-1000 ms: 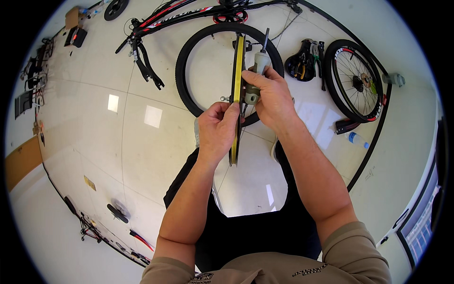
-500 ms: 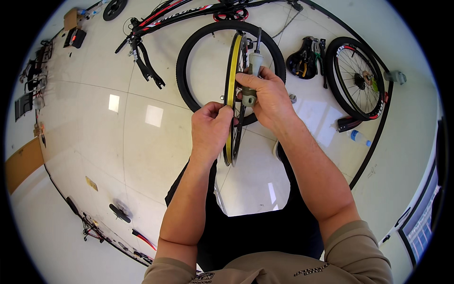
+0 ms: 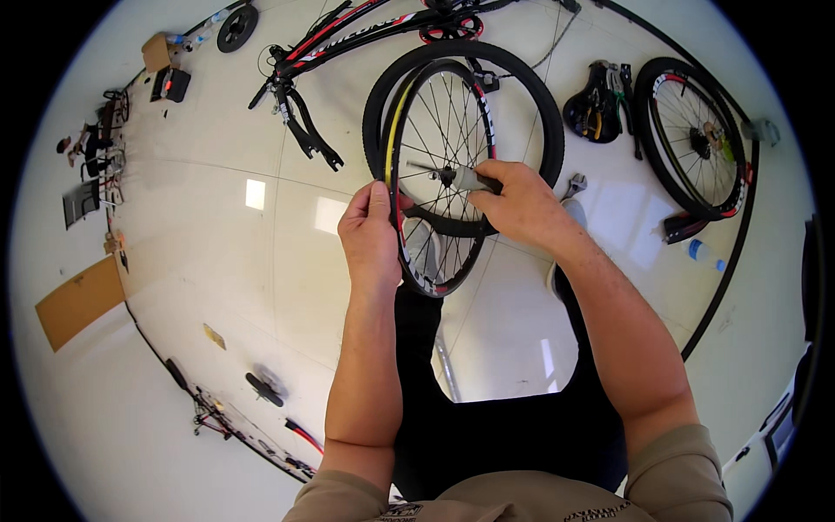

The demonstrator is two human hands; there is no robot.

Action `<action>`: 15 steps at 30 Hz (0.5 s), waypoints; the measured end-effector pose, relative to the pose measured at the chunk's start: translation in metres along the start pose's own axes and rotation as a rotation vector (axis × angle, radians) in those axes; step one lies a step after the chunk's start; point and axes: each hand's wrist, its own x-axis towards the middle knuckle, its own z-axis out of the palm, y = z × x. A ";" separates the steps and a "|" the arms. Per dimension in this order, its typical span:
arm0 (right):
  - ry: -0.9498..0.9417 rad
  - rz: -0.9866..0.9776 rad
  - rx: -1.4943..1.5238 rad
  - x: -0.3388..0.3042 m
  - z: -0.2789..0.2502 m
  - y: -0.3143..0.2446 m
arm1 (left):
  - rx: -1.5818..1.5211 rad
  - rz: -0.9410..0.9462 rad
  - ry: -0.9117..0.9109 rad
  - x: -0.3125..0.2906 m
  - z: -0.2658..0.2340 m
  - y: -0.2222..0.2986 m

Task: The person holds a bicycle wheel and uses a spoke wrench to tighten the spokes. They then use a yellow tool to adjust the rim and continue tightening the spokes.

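Note:
A bare bicycle wheel [image 3: 448, 177] with a black, red and white rim and yellow rim tape [image 3: 396, 130] is propped up in front of me, its spokes facing me at a slant. My left hand [image 3: 371, 230] grips the rim's left edge, thumb on the outside. In my right hand [image 3: 519, 202] is a screwdriver [image 3: 470, 179] with a grey handle; its shaft points left across the spokes near the hub. Behind the wheel a loose black tire [image 3: 551, 122] lies on the floor.
A black bicycle frame [image 3: 365, 36] with fork lies beyond the tire. Right of it are a saddle [image 3: 593, 109] with tools on it, an adjustable wrench [image 3: 575, 184], a second wheel with its tire [image 3: 645, 122] and a water bottle [image 3: 706, 255]. A cardboard sheet [image 3: 83, 302] is at far left.
The wheel has turned from edge-on to show its spoked face. My right hand has moved right and down with the screwdriver, whose shaft swung from upward to leftward. My left hand stays on the rim.

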 end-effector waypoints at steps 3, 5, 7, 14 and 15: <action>0.011 -0.058 -0.117 -0.001 0.010 0.009 | 0.020 -0.015 0.017 0.003 -0.005 0.001; 0.018 -0.083 -0.155 0.001 0.017 0.013 | 0.050 -0.024 0.041 0.002 -0.002 0.005; 0.004 -0.090 -0.191 0.009 0.032 0.019 | 0.069 -0.024 0.066 0.005 -0.004 0.003; 0.011 -0.011 -0.095 0.021 0.045 0.021 | 0.054 0.010 0.065 -0.002 0.006 0.006; 0.031 -0.015 -0.095 0.022 0.046 0.023 | 0.056 0.011 0.059 -0.001 0.006 0.007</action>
